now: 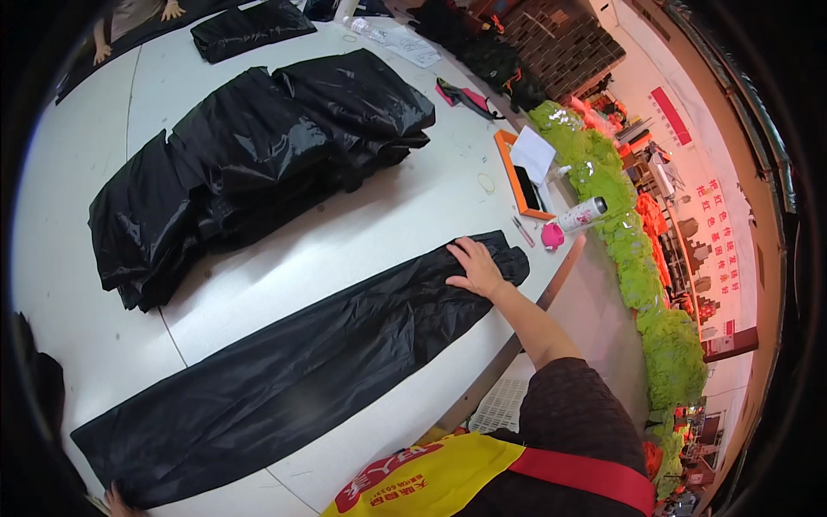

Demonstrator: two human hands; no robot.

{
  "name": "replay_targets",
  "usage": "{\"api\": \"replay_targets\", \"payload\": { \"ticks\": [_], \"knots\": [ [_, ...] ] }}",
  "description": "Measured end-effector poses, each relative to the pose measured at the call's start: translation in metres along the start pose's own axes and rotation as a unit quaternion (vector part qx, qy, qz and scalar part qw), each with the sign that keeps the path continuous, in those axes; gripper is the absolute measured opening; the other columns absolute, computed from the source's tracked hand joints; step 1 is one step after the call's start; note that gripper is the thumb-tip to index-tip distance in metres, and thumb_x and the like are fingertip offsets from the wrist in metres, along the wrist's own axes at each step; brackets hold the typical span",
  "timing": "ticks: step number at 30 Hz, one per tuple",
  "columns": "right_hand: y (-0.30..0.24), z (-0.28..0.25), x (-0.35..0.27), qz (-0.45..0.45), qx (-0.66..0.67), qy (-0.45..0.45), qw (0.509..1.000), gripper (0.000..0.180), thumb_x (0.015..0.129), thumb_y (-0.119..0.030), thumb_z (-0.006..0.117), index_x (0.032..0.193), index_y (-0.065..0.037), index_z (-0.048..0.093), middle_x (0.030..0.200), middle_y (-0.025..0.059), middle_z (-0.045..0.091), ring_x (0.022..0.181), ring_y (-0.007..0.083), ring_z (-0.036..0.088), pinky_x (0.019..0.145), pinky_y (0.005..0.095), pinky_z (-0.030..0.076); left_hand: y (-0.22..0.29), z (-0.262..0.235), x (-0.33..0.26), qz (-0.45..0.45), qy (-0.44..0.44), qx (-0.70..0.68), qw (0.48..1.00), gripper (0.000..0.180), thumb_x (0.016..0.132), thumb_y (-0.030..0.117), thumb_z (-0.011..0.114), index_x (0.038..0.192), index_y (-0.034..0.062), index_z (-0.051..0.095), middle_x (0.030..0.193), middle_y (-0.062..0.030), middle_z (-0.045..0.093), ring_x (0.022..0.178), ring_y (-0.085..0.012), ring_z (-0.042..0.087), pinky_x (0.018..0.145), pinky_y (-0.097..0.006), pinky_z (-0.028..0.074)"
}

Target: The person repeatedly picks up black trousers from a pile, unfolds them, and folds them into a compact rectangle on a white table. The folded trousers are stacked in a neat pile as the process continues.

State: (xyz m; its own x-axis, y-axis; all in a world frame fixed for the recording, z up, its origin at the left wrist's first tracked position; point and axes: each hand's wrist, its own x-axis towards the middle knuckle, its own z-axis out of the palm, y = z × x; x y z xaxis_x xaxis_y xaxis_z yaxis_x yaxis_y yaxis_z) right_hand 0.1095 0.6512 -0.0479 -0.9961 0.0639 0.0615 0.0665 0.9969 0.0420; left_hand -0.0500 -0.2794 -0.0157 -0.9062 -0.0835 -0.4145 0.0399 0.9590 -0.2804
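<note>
One long black sheet (pixel 310 362) spans the table (pixel 250 284): the left hand (pixel 119 504) at its left end, grip mostly cropped, unclear; near its far side, a black pile (pixel 250 146) limits room; the right hand (pixel 475 267) lies spread, gripping nothing, on its right end. Smoothing seems in hand; the next move calls for even edges. Past that end: pink cup (pixel 552 236), bottle (pixel 583 214).

Red characters (pixel 724 235) line the pale wall (pixel 702 155); lettering (pixel 379 478) marks the yellow apron (pixel 484 457).

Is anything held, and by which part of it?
The right hand lies open on the black sheet near its right end, without visible grip; the left hand is at the sheet's lower-left corner, where a hold cannot be told.
</note>
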Motion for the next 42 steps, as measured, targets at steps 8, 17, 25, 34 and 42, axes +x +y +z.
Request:
{"api": "replay_targets", "payload": {
  "ticks": [8,17,25,34,42],
  "knots": [
    [-0.046,-0.041,0.026,-0.025,0.004,-0.042,0.999,0.064,0.073,-0.029,0.066,0.128,-0.006,0.045,0.131,0.0176,0.042,0.124,0.0345,0.036,0.103,0.0471,0.026,-0.056,0.028,0.012,-0.015,-0.117,0.06,0.991,0.098,0.053,0.052,0.079,0.133,0.01,0.041,0.124,-0.0222,0.05,0.121,-0.0368,0.041,0.102,-0.055,0.027],
    [-0.181,-0.016,0.059,0.015,0.297,-0.054,0.953,0.057,0.07,-0.034,0.072,0.116,-0.006,0.054,0.108,0.02,0.057,0.1,0.0344,0.053,0.091,0.0397,0.04,-0.089,0.041,-0.028,-0.034,0.172,-0.341,0.923,0.042,0.073,0.036,0.073,0.103,0.008,0.067,0.1,-0.0191,0.066,0.091,-0.0323,0.063,0.078,-0.045,0.047],
    [-0.184,-0.007,0.085,0.035,0.329,-0.147,0.932,0.057,0.073,-0.035,0.073,0.118,-0.004,0.055,0.112,0.0175,0.057,0.106,0.0296,0.053,0.09,0.035,0.043,-0.169,0.163,-0.026,-0.097,0.179,-0.598,0.775,0.051,0.081,0.009,0.063,0.127,-0.0023,0.044,0.112,-0.0091,0.055,0.099,-0.0169,0.054,0.088,-0.027,0.041],
    [-0.151,0.018,0.066,0.103,0.42,-0.141,0.891,0.04,0.086,-0.018,0.06,0.119,0.003,0.049,0.108,0.0083,0.057,0.103,0.0152,0.051,0.093,0.026,0.037,-0.097,0.065,-0.018,-0.033,0.282,-0.657,0.699,0.023,0.083,0.011,0.065,0.103,0.0003,0.061,0.089,0.0007,0.061,0.082,-0.0064,0.054,0.075,-0.02,0.041],
    [-0.142,-0.011,0.089,0.059,0.439,-0.173,0.88,0.022,0.092,-0.018,0.052,0.104,0.0,0.05,0.093,0.0053,0.057,0.088,0.0137,0.052,0.079,0.0271,0.042,-0.085,-0.006,-0.006,-0.044,0.459,-0.396,0.794,0.018,0.088,0.018,0.061,0.079,0.0028,0.055,0.068,-0.0107,0.056,0.06,-0.0228,0.048,0.057,-0.026,0.04]
  ]
}}
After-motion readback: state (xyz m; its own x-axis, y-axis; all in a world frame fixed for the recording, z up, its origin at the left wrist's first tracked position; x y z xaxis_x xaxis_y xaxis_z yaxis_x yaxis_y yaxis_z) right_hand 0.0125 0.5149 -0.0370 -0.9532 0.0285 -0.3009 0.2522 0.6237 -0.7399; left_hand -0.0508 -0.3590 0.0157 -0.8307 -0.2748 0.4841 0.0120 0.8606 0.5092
